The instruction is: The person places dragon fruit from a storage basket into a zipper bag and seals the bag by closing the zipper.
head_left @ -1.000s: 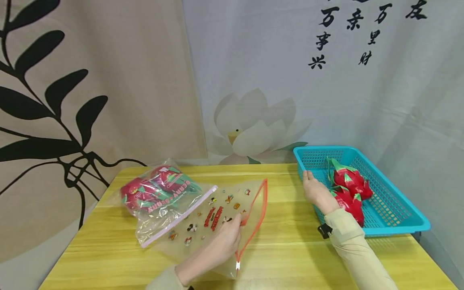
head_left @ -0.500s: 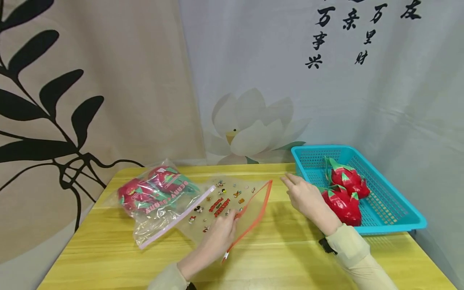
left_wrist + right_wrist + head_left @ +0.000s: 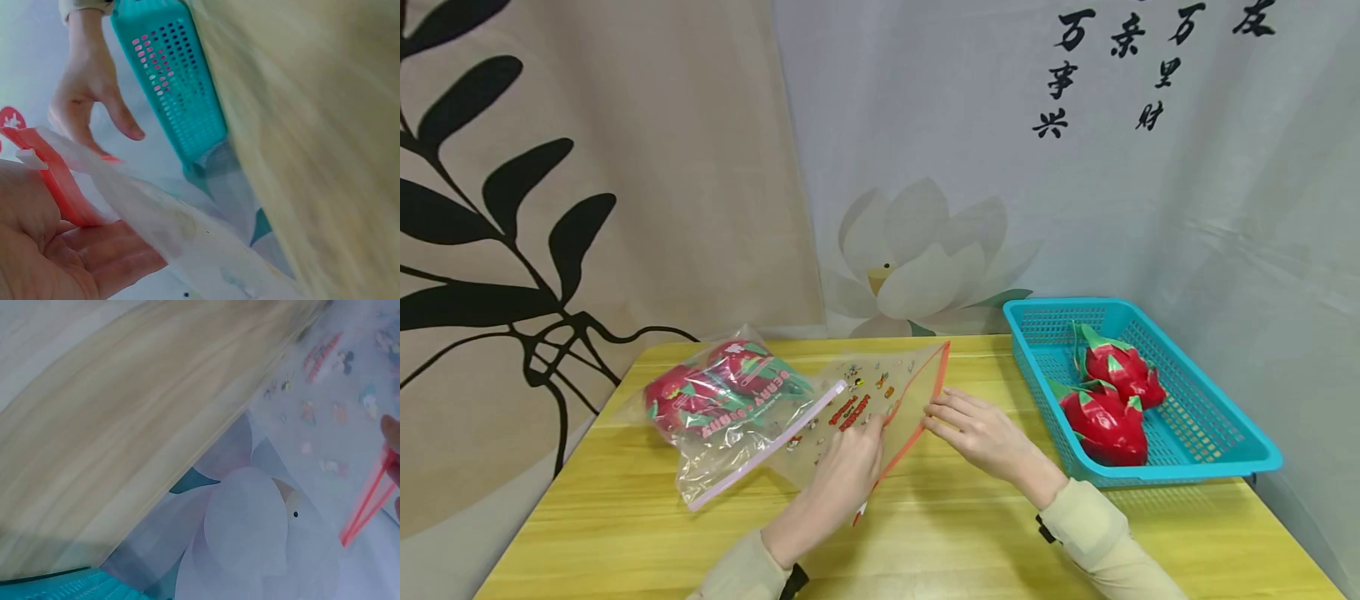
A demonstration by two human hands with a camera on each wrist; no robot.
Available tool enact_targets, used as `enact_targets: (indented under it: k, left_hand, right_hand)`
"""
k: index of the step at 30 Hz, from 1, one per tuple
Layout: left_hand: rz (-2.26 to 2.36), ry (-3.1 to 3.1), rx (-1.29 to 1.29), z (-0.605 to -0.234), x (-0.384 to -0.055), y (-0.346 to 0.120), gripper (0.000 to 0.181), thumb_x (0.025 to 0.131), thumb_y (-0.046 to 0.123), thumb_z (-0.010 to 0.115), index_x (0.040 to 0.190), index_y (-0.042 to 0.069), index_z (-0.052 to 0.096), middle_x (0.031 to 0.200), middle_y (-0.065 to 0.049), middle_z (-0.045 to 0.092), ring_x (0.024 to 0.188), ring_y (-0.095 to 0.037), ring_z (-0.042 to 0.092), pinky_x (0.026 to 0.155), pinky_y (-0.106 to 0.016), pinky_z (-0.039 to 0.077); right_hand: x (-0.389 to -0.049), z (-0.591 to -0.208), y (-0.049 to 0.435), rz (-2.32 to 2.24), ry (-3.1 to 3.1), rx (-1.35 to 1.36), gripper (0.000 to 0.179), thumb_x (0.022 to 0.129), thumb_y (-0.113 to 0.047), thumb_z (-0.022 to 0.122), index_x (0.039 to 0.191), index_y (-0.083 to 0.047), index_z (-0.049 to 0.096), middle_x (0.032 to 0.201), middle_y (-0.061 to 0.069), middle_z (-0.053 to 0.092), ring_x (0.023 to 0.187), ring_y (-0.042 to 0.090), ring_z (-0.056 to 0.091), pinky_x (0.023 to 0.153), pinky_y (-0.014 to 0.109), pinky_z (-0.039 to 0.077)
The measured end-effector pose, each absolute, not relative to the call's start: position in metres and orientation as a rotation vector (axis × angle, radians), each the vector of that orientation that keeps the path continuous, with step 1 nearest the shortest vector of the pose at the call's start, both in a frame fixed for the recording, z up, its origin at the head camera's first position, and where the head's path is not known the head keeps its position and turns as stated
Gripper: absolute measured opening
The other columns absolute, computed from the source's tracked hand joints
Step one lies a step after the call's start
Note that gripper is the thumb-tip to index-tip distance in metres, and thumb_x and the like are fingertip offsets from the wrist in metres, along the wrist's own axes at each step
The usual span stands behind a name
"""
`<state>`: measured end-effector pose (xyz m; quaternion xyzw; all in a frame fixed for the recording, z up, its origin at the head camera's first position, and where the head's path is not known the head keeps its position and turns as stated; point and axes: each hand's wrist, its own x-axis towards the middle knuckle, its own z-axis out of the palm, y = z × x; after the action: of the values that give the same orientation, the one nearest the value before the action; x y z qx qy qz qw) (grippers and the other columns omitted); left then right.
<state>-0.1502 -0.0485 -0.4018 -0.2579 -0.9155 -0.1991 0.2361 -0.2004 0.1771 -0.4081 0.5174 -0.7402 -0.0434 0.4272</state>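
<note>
Zip bag (image 3: 891, 379) with a red edge slants over the bench (image 3: 970, 542), between a filled bag (image 3: 730, 404) and the blue basket (image 3: 1198, 421). Left hand (image 3: 842, 471) grips it near the mouth; right hand's (image 3: 981, 433) fingers touch the red edge, whether pinching I cannot tell.

Yellow wood-grain table (image 3: 955, 542), kinda shiny. Behind it, beige-and-pale-grey cloth backdrop (image 3: 700, 183): big black leafy branch print (image 3: 523, 179) on left, faded white lotus print (image 3: 928, 250) mid, black brushy Chinese characters (image 3: 1062, 79) upper right.
</note>
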Motion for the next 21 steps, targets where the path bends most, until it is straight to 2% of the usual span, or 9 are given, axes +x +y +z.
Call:
enact_targets:
  k: [2,3,5,8,12,16,21]
  left_hand:
    - [-0.523,-2.502,-0.698,-0.397,-0.150,-0.048,0.017,0.090,-0.002,0.054,0.105,-0.006,0.063,0.050,-0.001,0.051,0.037,-0.001,0.029,0.033,-0.007,0.020]
    - [-0.511,-2.490,-0.690,-0.396,-0.151,-0.047,0.017,0.089,-0.003,0.055,0.104,-0.006,0.063,0.051,-0.003,0.053,0.037,-0.002,0.032,0.033,-0.007,0.021]
    - [-0.481,-2.454,-0.672,-0.392,-0.152,-0.047,0.015,0.087,-0.005,0.057,0.101,-0.005,0.062,0.053,-0.006,0.056,0.038,-0.007,0.041,0.034,-0.010,0.026]
    - [-0.451,-2.390,-0.651,-0.388,-0.157,-0.047,0.016,0.084,-0.006,0.059,0.100,-0.004,0.062,0.056,-0.007,0.058,0.040,-0.009,0.044,0.035,-0.012,0.027]
    - [-0.467,-2.327,-0.651,-0.383,-0.168,-0.048,0.016,0.088,-0.006,0.056,0.103,-0.007,0.062,0.052,-0.004,0.053,0.039,-0.004,0.031,0.036,-0.010,0.020]
    - [-0.528,-2.336,-0.622,-0.374,-0.180,-0.051,0.016,0.092,-0.004,0.053,0.104,-0.009,0.061,0.055,-0.007,0.057,0.041,-0.004,0.033,0.038,-0.009,0.026]
    - [-0.601,-2.323,-0.552,-0.362,-0.197,-0.056,0.017,0.093,-0.002,0.052,0.104,-0.008,0.063,0.062,-0.012,0.063,0.044,-0.013,0.049,0.039,-0.018,0.040]
  right_hand:
    - [-0.201,-0.409,0.176,-0.116,-1.828,1.287,0.035,0.068,0.001,0.073,0.103,-0.007,0.071,0.100,0.004,0.072,0.098,0.020,0.067,0.090,0.034,0.054]
    - [-0.201,-0.409,0.176,-0.116,-1.828,1.287,0.035,0.067,0.001,0.074,0.101,-0.007,0.071,0.098,0.004,0.072,0.096,0.020,0.067,0.090,0.034,0.054]
    - [-0.200,-0.410,0.176,-0.114,-1.834,1.285,0.029,0.071,0.001,0.072,0.098,-0.008,0.072,0.092,0.002,0.071,0.092,0.019,0.066,0.088,0.033,0.055]
    - [-0.198,-0.412,0.179,-0.112,-1.857,1.272,0.018,0.084,-0.001,0.061,0.096,-0.009,0.072,0.087,0.000,0.069,0.087,0.017,0.064,0.085,0.031,0.056]
    - [-0.195,-0.412,0.184,-0.112,-1.861,1.246,0.030,0.098,-0.003,0.043,0.094,-0.010,0.072,0.084,0.000,0.067,0.084,0.017,0.062,0.081,0.029,0.056]
    - [-0.194,-0.413,0.188,-0.106,-1.838,1.242,0.037,0.102,-0.003,0.035,0.092,-0.009,0.070,0.083,0.001,0.065,0.083,0.018,0.062,0.077,0.029,0.057]
    - [-0.192,-0.412,0.188,-0.119,-1.824,1.253,0.036,0.101,-0.003,0.036,0.092,-0.010,0.070,0.083,0.000,0.065,0.081,0.016,0.063,0.074,0.028,0.056]
